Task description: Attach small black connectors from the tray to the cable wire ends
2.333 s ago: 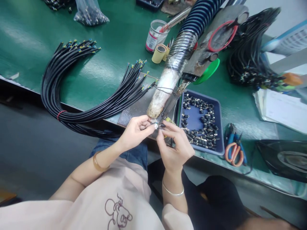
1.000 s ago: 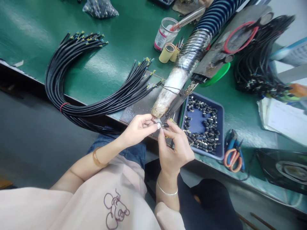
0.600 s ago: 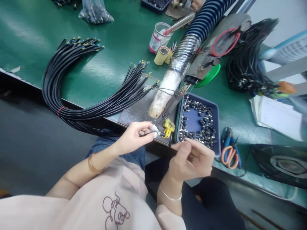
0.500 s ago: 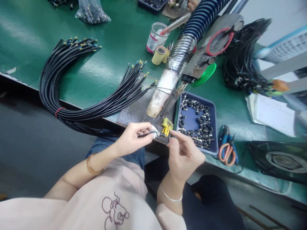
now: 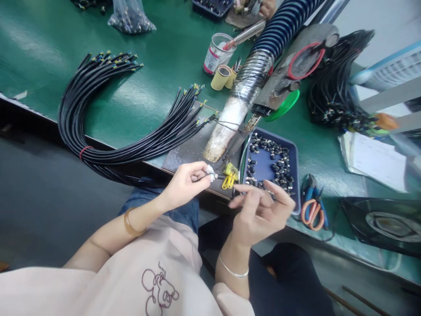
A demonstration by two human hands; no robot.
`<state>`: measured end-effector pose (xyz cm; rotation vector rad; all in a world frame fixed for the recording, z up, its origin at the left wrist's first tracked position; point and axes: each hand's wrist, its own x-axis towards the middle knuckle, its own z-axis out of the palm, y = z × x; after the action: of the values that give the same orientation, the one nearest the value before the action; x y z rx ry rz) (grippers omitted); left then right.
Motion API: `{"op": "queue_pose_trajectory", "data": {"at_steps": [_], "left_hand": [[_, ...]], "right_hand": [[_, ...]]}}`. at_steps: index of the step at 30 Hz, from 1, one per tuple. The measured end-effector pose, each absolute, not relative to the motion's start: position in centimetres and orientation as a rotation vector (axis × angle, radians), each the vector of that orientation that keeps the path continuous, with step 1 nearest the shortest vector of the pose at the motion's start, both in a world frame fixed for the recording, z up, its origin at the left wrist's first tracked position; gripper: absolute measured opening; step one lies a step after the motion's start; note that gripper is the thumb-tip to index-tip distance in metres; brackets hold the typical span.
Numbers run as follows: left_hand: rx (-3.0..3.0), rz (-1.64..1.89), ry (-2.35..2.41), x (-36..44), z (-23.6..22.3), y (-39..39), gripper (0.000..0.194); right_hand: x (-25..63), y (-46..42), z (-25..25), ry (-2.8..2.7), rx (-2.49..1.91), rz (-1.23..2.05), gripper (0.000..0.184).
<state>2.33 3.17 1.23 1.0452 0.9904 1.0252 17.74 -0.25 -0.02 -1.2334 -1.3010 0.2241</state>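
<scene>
At left on the green table point(image 5: 42, 83), a bundle of black cables point(image 5: 74, 109), curved, banded in red, coloured wire ends bared. Farther back, a clear plastic bag point(image 5: 130, 19) with small dark parts inside. Then the left hand point(image 5: 186, 186), white-covered fingertips pinching one cable end point(image 5: 215, 175) near the hose nozzle point(image 5: 219, 140); in line with the bare wires, a small dark piece point(image 5: 221, 177). Cannot tell whether joined or merely touching. Looks like a wire-joining step, probably well along on this piece; seems to call for steadying that end and checking the joint. Behind, a dark blue tray point(image 5: 210, 15) of small parts; a clear cup point(image 5: 210, 59), contents unclear; two yellow tubes point(image 5: 220, 79), slim tools upright in the right-hand one. Next, the right hand point(image 5: 261, 215), fingers loosely spread, apparently gripping nothing, overlapping the near edge of the blue tray point(image 5: 265, 166). Inside that tray, black connectors point(image 5: 279, 169) strewn around a bare middle.
</scene>
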Motion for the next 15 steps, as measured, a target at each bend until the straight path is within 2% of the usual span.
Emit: {"op": "queue_pose_trajectory", "data": {"at_steps": [3, 7, 15], "left_hand": [[1.072, 1.032, 1.009, 2.4, 0.9, 3.2, 0.018], [1.094, 1.059, 1.023, 2.6, 0.4, 3.3, 0.014], [1.089, 1.11, 1.014, 2.6, 0.5, 3.6, 0.014]], "right_hand": [[17.7, -0.1, -0.4, -1.475, -1.295, 0.128, 0.009], [17.3, 0.6, -0.3, -1.681, -1.246, -0.038, 0.011], [16.7, 1.5, 0.4, -1.703, -1.211, -0.055, 0.013]]}}
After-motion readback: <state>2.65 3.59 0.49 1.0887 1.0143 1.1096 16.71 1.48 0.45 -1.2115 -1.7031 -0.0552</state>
